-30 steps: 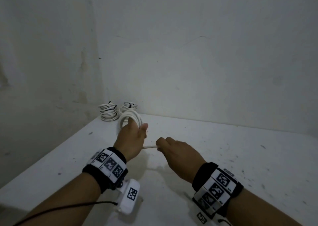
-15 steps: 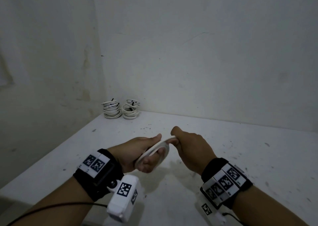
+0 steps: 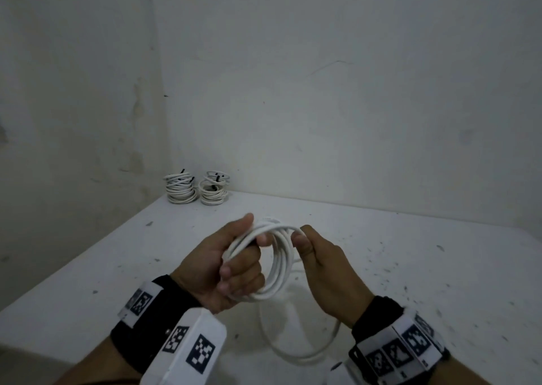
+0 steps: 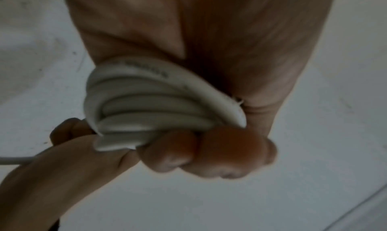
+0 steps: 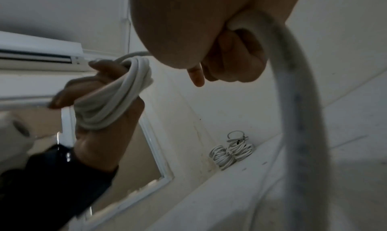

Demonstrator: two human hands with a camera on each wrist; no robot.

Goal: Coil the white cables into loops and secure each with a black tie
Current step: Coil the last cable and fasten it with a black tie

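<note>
A coil of white cable (image 3: pixel 278 263) hangs above the white table (image 3: pixel 410 267), with several turns in it. My left hand (image 3: pixel 234 263) grips one side of the coil (image 4: pixel 146 108), fingers curled round the bundled turns. On the other side my right hand (image 3: pixel 308 245) holds the running strand (image 5: pixel 293 89) in a closed fist. The loose tail (image 3: pixel 302 352) curves down onto the table between my wrists. From the right wrist view the coil (image 5: pixel 117 98) sits in the left hand's palm. No loose black tie shows.
Two stacks of coiled white cables with black ties (image 3: pixel 180 189) (image 3: pixel 213 192) stand in the far left corner against the wall, also seen as the stacks (image 5: pixel 231 151). The table's left edge (image 3: pixel 73 263) drops off beside my left arm.
Both hands have come nearer and the coil has turned from edge-on to facing me, more open. My right hand has laid its strand over the coil's right side.
</note>
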